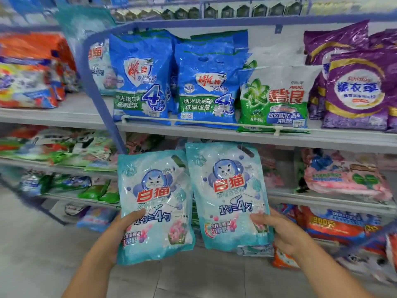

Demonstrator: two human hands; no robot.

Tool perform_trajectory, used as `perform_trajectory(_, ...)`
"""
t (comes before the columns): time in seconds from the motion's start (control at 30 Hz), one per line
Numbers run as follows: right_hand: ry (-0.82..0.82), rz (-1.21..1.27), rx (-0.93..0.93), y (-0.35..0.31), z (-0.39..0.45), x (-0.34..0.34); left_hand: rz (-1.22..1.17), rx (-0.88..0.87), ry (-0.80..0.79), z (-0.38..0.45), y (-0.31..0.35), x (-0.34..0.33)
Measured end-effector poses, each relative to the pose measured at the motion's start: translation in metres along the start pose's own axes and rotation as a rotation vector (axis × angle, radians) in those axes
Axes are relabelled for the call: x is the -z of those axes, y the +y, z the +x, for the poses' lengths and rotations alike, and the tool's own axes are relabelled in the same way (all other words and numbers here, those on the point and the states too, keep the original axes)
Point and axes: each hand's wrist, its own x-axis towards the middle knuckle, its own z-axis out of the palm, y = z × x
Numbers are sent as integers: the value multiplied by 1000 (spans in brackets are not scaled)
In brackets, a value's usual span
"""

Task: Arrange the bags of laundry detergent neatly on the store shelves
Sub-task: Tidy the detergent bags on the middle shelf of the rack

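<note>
Teal cat-brand detergent bags, the left bag (155, 209) clamped in the left hand (120, 231) and the right bag (228, 196) in the right hand (279, 231), are held upright, side by side, below the railed shelf (214, 131), apparently ready for shelving face-out.

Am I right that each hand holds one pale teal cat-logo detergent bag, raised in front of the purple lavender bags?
Not quite. The left hand and right hand each hold one pale teal cat-logo detergent bag, but the head view shows them below the blue plastic detergent bags, not the purple lavender bags, which stand far right.
</note>
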Motion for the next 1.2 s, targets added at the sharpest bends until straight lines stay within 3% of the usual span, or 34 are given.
perform_trajectory(0.27, -46, -30, 70, 13, -10, -138, -65, -121, -8, -25, 47, 136)
perform_trajectory(0.5, -150, -77, 129, -3, -1, -248, -75, -242, 30, -44, 106, 207)
perform_trajectory(0.77, -145, -102, 237, -59, 38, -315, -93, -460, 28, -27, 189, 233)
perform_trajectory(1.0, -87, -12, 435, -124, 56, -364, -45, -576, 23, 15, 246, 240)
perform_trajectory(1.2, -1, 36, 648, -141, 83, -415, -7, -641, -129, 82, 316, 257)
